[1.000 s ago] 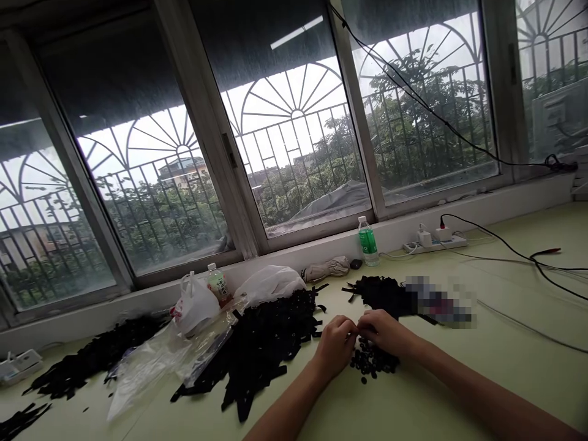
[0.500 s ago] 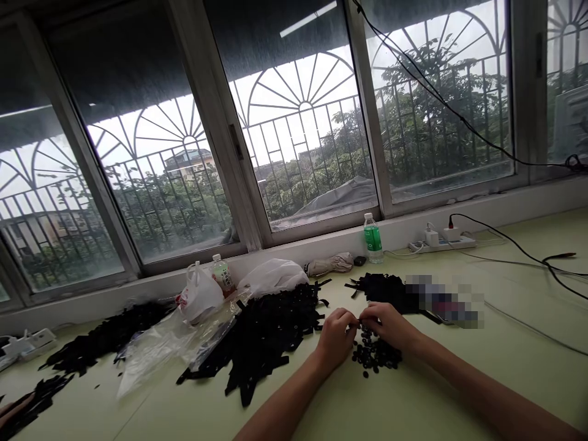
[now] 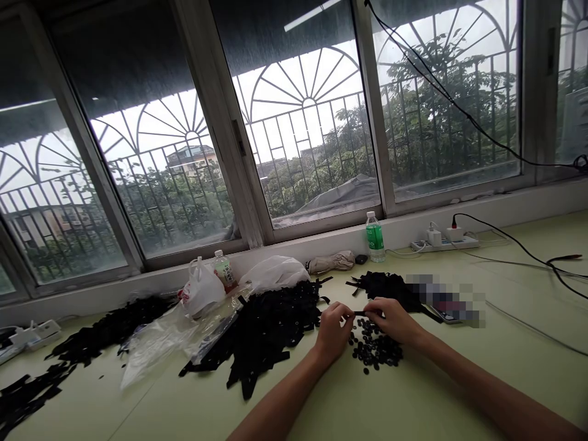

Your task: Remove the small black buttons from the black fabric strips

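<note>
Pinched between both sets of fingertips: a short black strip (image 3: 361,313), held level just above a small heap of black buttons (image 3: 374,350). Left hand (image 3: 334,331) closed on the strip's left end, right hand (image 3: 391,318) closed on its right end, knuckles up, forearms entering from 5 and 6 o'clock. Strip near table centre, over the pale green table (image 3: 459,392).

At 9 o'clock of the hands, touching almost, a broad pile of black strips (image 3: 266,331); beyond it clear plastic bags (image 3: 156,349) and a white knotted bag (image 3: 202,294) with a small bottle (image 3: 224,271) beside. At 1 o'clock a second black pile (image 3: 386,286), close behind the right hand, next to a blurred patch. At 12 o'clock, by the sill, a green-labelled bottle (image 3: 375,237) and a folded umbrella (image 3: 331,262). At 2 o'clock a power strip (image 3: 443,242) with cables trailing right. Far at 9 o'clock, more black strips (image 3: 101,334).
</note>
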`<action>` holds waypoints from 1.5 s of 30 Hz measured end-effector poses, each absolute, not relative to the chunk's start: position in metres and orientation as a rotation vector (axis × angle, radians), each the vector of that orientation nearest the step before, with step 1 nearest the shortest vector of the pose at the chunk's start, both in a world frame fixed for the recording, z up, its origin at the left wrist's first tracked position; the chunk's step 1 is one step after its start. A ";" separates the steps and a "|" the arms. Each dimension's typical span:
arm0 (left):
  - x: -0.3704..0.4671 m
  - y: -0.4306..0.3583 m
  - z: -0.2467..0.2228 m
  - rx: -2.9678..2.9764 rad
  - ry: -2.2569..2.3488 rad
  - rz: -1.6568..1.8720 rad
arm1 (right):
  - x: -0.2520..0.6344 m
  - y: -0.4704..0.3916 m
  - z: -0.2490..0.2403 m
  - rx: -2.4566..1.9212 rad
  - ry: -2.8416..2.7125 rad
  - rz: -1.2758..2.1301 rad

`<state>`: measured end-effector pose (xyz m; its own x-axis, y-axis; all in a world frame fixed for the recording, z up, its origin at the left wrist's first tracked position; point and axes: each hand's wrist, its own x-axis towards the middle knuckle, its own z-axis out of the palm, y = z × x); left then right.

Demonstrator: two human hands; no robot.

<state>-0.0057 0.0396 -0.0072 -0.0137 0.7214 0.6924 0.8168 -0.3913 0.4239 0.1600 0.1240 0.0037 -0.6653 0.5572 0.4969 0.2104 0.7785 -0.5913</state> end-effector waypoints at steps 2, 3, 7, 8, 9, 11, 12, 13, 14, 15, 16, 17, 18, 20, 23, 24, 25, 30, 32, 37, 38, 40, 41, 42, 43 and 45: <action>-0.005 0.039 -0.007 -2.128 -1.666 -1.387 | 0.160 0.122 0.006 -0.575 -2.276 0.645; -0.005 0.039 -0.007 -2.127 -1.661 -1.395 | 0.160 0.121 0.006 -0.580 -2.275 0.641; -0.005 0.036 -0.005 -2.133 -1.634 -1.395 | 0.161 0.122 0.006 -0.587 -2.258 0.661; -0.005 0.036 -0.004 -2.142 -1.627 -1.380 | 0.161 0.123 0.006 -0.578 -2.256 0.684; -0.005 0.035 -0.004 -2.155 -1.621 -1.361 | 0.161 0.124 0.005 -0.566 -2.253 0.710; -0.004 0.034 -0.003 -2.191 -1.609 -1.328 | 0.161 0.125 0.003 -0.544 -2.247 0.764; -0.004 0.033 -0.003 -2.210 -1.603 -1.317 | 0.161 0.125 0.003 -0.537 -2.241 0.786; -0.003 0.033 -0.002 -2.227 -1.595 -1.312 | 0.160 0.125 0.003 -0.532 -2.236 0.805; -0.003 0.033 -0.002 -2.244 -1.587 -1.311 | 0.160 0.125 0.003 -0.529 -2.231 0.821; -0.002 0.033 -0.002 -2.265 -1.578 -1.311 | 0.160 0.124 0.003 -0.525 -2.228 0.835; -0.002 0.033 -0.002 -2.284 -1.571 -1.313 | 0.159 0.123 0.003 -0.520 -2.226 0.846; -0.002 0.033 -0.002 -2.300 -1.567 -1.316 | 0.159 0.122 0.003 -0.516 -2.225 0.855; -0.002 0.034 -0.002 -2.309 -1.566 -1.321 | 0.159 0.122 0.004 -0.512 -2.226 0.864; -0.003 0.034 -0.003 -2.311 -1.567 -1.336 | 0.159 0.121 0.004 -0.500 -2.233 0.884; -0.004 0.036 -0.006 -2.305 -1.566 -1.344 | 0.158 0.121 0.003 -0.479 -2.253 0.900; -0.005 0.037 -0.007 -2.306 -1.565 -1.339 | 0.158 0.121 0.002 -0.476 -2.262 0.896; -0.005 0.037 -0.008 -2.306 -1.564 -1.330 | 0.158 0.121 0.002 -0.475 -2.272 0.886; -0.007 0.039 -0.012 -2.300 -1.571 -1.289 | 0.157 0.122 -0.001 -0.453 -2.313 0.777; -0.007 0.039 -0.013 -2.303 -1.578 -1.279 | 0.157 0.122 -0.001 -0.431 -2.328 0.746; -0.007 0.039 -0.012 -2.292 -1.597 -1.252 | 0.158 0.119 0.000 -0.396 -2.337 0.718; -0.007 0.039 -0.011 -2.290 -1.597 -1.251 | 0.158 0.119 0.001 -0.392 -2.340 0.708; -0.007 0.038 -0.010 -2.292 -1.591 -1.259 | 0.158 0.118 0.001 -0.383 -2.351 0.691; -0.007 0.038 -0.009 -2.292 -1.589 -1.270 | 0.159 0.117 0.001 -0.378 -2.356 0.688; -0.006 0.038 -0.009 -2.290 -1.589 -1.283 | 0.159 0.117 0.001 -0.373 -2.359 0.689; -0.006 0.037 -0.008 -2.287 -1.595 -1.294 | 0.159 0.118 0.001 -0.368 -2.359 0.693; -0.004 0.036 -0.006 -2.271 -1.626 -1.314 | 0.159 0.118 0.001 -0.358 -2.355 0.699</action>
